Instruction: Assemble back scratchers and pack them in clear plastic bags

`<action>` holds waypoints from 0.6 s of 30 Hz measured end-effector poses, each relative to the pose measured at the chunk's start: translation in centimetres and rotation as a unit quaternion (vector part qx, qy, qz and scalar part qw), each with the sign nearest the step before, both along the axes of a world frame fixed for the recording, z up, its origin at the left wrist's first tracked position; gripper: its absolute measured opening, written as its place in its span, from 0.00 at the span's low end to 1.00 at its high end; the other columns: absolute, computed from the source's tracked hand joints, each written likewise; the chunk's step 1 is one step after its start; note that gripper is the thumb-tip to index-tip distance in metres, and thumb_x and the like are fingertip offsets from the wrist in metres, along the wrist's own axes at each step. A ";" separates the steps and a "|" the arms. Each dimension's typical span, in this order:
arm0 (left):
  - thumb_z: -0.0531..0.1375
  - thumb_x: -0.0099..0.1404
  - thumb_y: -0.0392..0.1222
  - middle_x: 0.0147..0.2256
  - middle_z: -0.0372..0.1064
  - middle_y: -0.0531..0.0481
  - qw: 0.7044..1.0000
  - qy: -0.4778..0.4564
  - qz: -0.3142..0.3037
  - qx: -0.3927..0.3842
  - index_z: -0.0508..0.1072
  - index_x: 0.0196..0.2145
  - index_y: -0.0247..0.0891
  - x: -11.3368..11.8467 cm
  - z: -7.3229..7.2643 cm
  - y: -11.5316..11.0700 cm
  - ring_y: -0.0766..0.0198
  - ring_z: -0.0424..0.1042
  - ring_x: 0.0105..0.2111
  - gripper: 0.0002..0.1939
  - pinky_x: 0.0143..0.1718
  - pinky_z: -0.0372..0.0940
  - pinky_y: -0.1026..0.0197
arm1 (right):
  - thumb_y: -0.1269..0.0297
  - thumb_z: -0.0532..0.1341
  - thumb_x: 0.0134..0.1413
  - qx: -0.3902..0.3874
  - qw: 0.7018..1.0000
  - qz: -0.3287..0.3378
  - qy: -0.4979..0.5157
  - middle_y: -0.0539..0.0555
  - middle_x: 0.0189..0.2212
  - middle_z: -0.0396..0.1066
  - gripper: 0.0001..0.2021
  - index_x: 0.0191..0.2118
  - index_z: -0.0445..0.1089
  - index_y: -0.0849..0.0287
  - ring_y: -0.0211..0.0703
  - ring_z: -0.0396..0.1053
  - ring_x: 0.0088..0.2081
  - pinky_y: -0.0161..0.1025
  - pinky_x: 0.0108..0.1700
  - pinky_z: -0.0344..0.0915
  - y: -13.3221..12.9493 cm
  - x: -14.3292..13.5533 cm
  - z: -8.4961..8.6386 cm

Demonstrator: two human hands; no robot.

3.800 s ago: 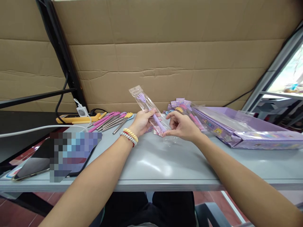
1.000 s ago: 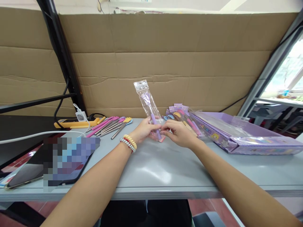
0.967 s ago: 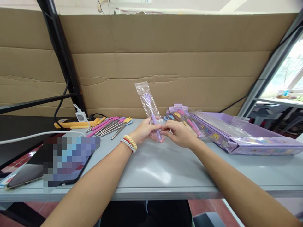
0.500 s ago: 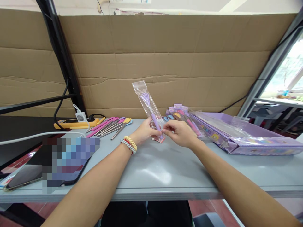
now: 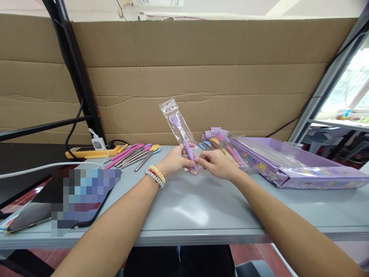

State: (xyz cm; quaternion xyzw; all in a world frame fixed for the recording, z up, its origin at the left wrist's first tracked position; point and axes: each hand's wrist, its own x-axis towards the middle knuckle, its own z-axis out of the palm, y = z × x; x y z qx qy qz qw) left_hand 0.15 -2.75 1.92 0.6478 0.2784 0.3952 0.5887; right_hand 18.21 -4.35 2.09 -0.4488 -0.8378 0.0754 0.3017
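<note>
A purple back scratcher [image 5: 188, 149] with a hand-shaped head is inside a clear plastic bag [image 5: 184, 129], tilted with its head up and to the left. My left hand [image 5: 176, 158] is closed around the handle part, bracelets on the wrist. At the lower end of the handle, my right hand [image 5: 212, 163] pinches with thumb and fingers; whether it grips the handle or the bag's edge is hard to tell. Below the hands, a small reddish card [image 5: 191, 171] shows in part. Several loose back scratchers [image 5: 138, 154] with pink, yellow and blue heads lie to the left.
Right of my hands lie several bagged back scratchers [image 5: 227, 148] with purple header cards. Beyond them is an open purple box [image 5: 319, 182]. A yellow device [image 5: 92, 151], white charger [image 5: 98, 143] and phones [image 5: 95, 211] are at left. Cardboard [image 5: 184, 80] stands behind the grey table [image 5: 187, 211].
The bagged back scratcher has shifted slightly left at its top. The scratcher's head sits a little further left in the bag. My right fingers have moved slightly left along the handle's lower end.
</note>
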 end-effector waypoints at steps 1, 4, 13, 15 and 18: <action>0.65 0.45 0.27 0.29 0.70 0.50 1.000 0.001 0.007 0.001 0.59 0.50 0.35 0.0 -0.1 0.1 0.62 0.72 0.30 0.34 0.31 0.66 0.59 | 0.54 0.52 0.56 0.006 1.000 -0.004 -0.004 0.49 0.16 0.64 0.18 0.20 0.60 0.59 0.33 0.56 0.19 0.33 0.23 0.50 0.1 0.0 -0.1; 0.66 0.45 0.28 0.28 0.70 0.50 1.000 -0.005 0.023 0.001 0.62 0.47 0.34 0.2 -0.3 0.3 0.64 0.72 0.28 0.31 0.32 0.66 0.60 | 0.56 0.52 0.56 0.042 0.999 -0.021 -0.006 0.47 0.14 0.60 0.18 0.18 0.58 0.59 0.32 0.52 0.18 0.33 0.22 0.48 0.1 -0.1 0.0; 0.68 0.45 0.29 0.28 0.73 0.48 0.996 -0.056 0.044 -0.045 0.71 0.36 0.32 0.9 -0.4 0.1 0.66 0.72 0.28 0.19 0.32 0.68 0.61 | 0.58 0.52 0.54 0.095 0.994 -0.059 0.015 0.46 0.10 0.51 0.20 0.15 0.51 0.58 0.31 0.47 0.15 0.34 0.20 0.44 -0.1 -0.3 0.3; 0.68 0.45 0.29 0.27 0.74 0.48 0.996 -0.052 0.048 -0.050 0.70 0.39 0.33 0.9 -0.4 0.1 0.64 0.73 0.28 0.22 0.32 0.68 0.60 | 0.57 0.52 0.54 0.097 0.994 -0.057 0.015 0.46 0.10 0.51 0.20 0.15 0.51 0.58 0.31 0.47 0.15 0.34 0.20 0.44 0.0 -0.3 0.2; 0.68 0.45 0.30 0.25 0.73 0.49 0.997 -0.042 0.051 -0.048 0.68 0.43 0.34 1.0 -0.6 0.2 0.63 0.73 0.26 0.26 0.31 0.68 0.59 | 0.57 0.51 0.55 0.087 0.995 -0.055 0.008 0.46 0.10 0.52 0.20 0.15 0.52 0.58 0.31 0.48 0.16 0.33 0.20 0.44 0.2 -0.2 -0.1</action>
